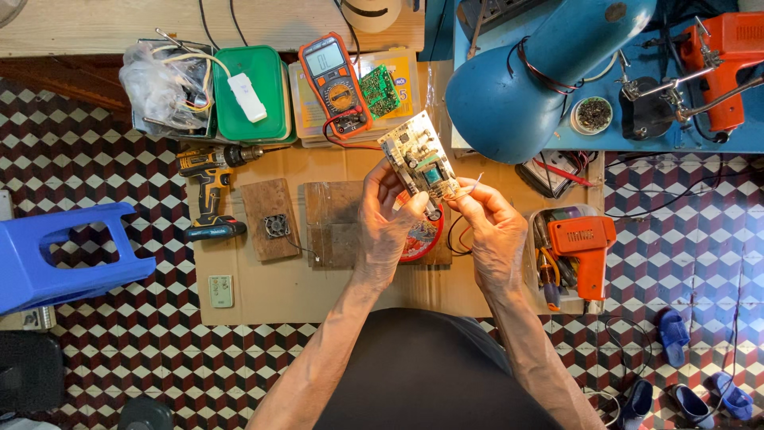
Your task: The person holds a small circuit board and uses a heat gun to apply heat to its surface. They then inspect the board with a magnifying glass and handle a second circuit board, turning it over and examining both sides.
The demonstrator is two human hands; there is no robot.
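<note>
A matt cardboard sheet [318,291] covers the glossy tiled floor [119,350]. At twelve o'clock, a smooth painted-metal lamp shade [517,95]; at nine, a glossy plastic stool [56,255]; mid-sheet, rough wooden blocks [334,223].

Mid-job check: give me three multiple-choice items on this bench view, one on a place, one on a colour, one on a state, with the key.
1. Where does the yellow-and-black cordless drill lie?
A. left of the hands
B. under the lamp
C. on the blue plastic stool

2. What colour is the metal desk lamp shade?
A. orange
B. green
C. blue

3. How is the beige populated circuit board held?
A. flat on the cardboard
B. lifted, gripped by both hands
C. clamped in a stand

Key: 1 A, the drill lies on the brown cardboard sheet, left of the hands. 2 C, the shade is blue. 3 B, the left hand and right hand pinch the board above the cardboard.
</note>
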